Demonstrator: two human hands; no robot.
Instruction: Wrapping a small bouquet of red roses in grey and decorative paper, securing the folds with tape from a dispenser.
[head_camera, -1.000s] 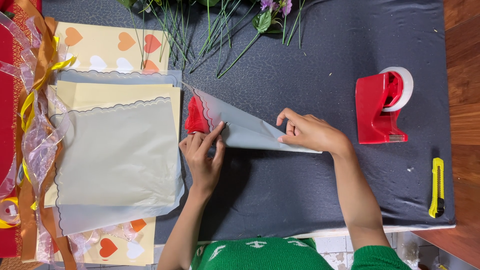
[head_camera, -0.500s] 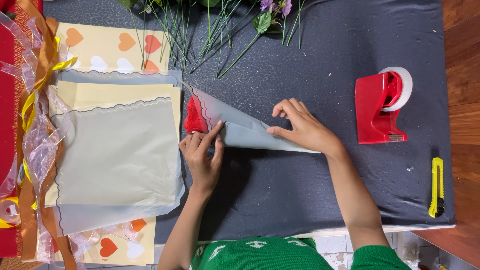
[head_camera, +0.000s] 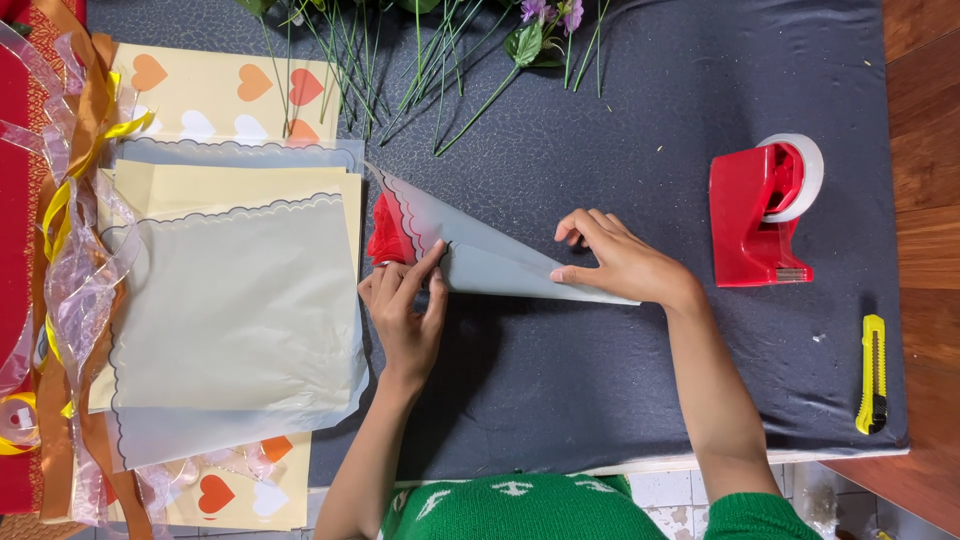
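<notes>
Grey translucent paper cone (head_camera: 490, 255) lies on its side, middle of the desk (head_camera: 620, 400), wide scalloped mouth toward the paper stack, narrow tip under the person's right palm. Red flower (head_camera: 385, 238) sits in the mouth, partly hidden by the wrap.

Step in hand, as I read it: rolling the sheet into a cone around the flower and holding the overlap shut. Seam looks unfixed; no tape visible on it. Next move likely calls for one hand to pin the fold while the other fetches tape, without letting the cone spring open.

Left hand (head_camera: 405, 305): fingers half curled, thumb and forefinger pinching the cone's folded edge near the mouth. Grasping the paper, not flat.

Right hand (head_camera: 620, 262): fingers spread and lightly bent, pressing down on the cone's narrow end. Holding by pressure rather than a closed grip.

Around: red tape dispenser (head_camera: 760, 210) just beyond the right hand, apart from it. Yellow box cutter (head_camera: 873, 373) near the desk's right edge. Stack of cream and grey sheets (head_camera: 235, 310) beside the left hand. Green stems (head_camera: 420, 70) along the far edge. Ribbons (head_camera: 65, 250) at far left.
</notes>
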